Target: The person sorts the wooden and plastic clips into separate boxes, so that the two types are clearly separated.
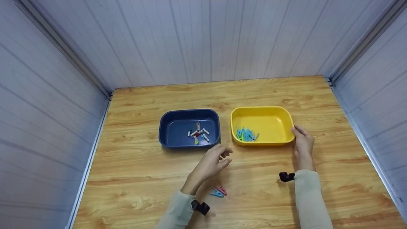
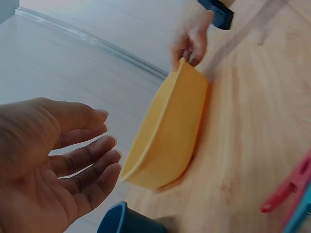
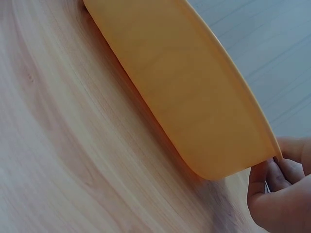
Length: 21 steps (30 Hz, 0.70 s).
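My right hand (image 1: 304,144) pinches the rim at the right end of a yellow plastic bin (image 1: 264,143). Light blue and green clothespins (image 1: 247,135) lie heaped in that bin's front left corner. My left hand (image 1: 211,160) hovers with loosely bent fingers near the front right corner of a dark blue bin (image 1: 171,145), holding nothing. Inside the blue bin are several small white pieces with coloured parts (image 1: 198,133), too small to make out. Below the left hand, a blue clothespin (image 1: 217,192) and a pink clothespin (image 1: 223,190) lie together on the table.
Both bins stand side by side on a wood-grain table (image 1: 133,178), a narrow gap between them. Pale panelled walls (image 1: 203,41) enclose the table at the back, left and right. Each sleeve carries a small black wrist camera (image 1: 201,207).
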Each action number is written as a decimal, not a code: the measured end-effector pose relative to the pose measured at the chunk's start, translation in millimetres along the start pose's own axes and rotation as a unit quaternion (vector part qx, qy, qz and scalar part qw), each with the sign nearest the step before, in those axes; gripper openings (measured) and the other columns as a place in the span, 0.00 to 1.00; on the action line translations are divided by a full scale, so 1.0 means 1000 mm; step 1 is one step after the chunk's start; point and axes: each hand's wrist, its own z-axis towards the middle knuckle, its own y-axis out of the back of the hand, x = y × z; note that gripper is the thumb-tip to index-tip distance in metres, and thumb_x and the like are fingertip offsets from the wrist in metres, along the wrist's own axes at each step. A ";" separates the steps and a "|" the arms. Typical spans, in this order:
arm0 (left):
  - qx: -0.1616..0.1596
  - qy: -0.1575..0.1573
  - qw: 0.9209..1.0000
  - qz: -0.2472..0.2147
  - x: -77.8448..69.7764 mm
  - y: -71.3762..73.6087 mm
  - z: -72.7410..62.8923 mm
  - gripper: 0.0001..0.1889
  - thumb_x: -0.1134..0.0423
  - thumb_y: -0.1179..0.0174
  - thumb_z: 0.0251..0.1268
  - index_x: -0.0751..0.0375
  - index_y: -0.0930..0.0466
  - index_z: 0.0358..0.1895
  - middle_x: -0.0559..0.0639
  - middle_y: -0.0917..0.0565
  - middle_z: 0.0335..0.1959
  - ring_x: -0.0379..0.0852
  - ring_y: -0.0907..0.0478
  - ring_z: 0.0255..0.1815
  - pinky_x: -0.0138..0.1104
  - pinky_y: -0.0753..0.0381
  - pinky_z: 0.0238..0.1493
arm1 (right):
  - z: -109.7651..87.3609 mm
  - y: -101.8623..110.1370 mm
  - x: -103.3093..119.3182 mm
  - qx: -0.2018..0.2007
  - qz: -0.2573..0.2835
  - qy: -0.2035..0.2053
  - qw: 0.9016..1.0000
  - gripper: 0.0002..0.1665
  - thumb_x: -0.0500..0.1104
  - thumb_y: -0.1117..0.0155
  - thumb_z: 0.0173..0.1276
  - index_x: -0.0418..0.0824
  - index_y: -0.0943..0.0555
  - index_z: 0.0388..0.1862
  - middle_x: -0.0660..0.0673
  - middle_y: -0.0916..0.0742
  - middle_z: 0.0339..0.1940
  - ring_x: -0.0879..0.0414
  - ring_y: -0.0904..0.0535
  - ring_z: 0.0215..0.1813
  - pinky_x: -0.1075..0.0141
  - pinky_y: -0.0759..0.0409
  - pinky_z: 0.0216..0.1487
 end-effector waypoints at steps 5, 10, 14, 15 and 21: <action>0.018 0.006 1.000 0.022 0.003 -0.006 -0.010 0.13 0.61 0.40 0.66 0.58 0.22 0.51 0.51 0.21 0.45 0.45 0.22 0.46 0.33 0.21 0.48 | 0.000 0.000 0.001 -0.009 -0.021 0.004 1.000 0.28 0.40 0.37 0.67 0.44 0.28 0.67 0.51 0.30 0.72 0.62 0.37 0.72 0.74 0.35 0.67; 0.037 -0.003 0.998 0.040 0.008 -0.014 -0.021 0.12 0.61 0.39 0.65 0.59 0.21 0.49 0.50 0.21 0.42 0.44 0.21 0.44 0.30 0.22 0.46 | -0.001 0.000 0.002 -0.001 -0.006 0.003 1.000 0.28 0.39 0.39 0.68 0.42 0.29 0.67 0.50 0.30 0.72 0.61 0.38 0.73 0.72 0.36 0.68; 0.062 0.002 0.997 0.047 0.014 -0.020 -0.030 0.11 0.62 0.39 0.65 0.60 0.20 0.48 0.48 0.21 0.41 0.41 0.22 0.42 0.28 0.22 0.45 | -0.001 0.001 0.001 0.001 -0.001 0.004 1.000 0.28 0.39 0.39 0.68 0.42 0.29 0.67 0.50 0.31 0.72 0.61 0.38 0.73 0.72 0.36 0.69; 0.069 0.006 0.996 0.048 0.016 -0.021 -0.033 0.11 0.61 0.39 0.65 0.60 0.20 0.47 0.48 0.21 0.41 0.40 0.23 0.42 0.27 0.22 0.45 | -0.001 0.001 0.000 0.001 -0.001 0.004 1.000 0.28 0.39 0.39 0.68 0.42 0.29 0.67 0.50 0.31 0.72 0.61 0.38 0.73 0.72 0.36 0.68; 0.098 -0.004 0.992 0.081 0.032 -0.029 -0.051 0.06 0.62 0.39 0.63 0.58 0.19 0.41 0.44 0.22 0.35 0.34 0.26 0.37 0.24 0.24 0.40 | 0.000 0.000 -0.001 -0.002 -0.004 0.004 1.000 0.28 0.39 0.38 0.67 0.43 0.29 0.67 0.50 0.30 0.72 0.62 0.37 0.72 0.74 0.36 0.67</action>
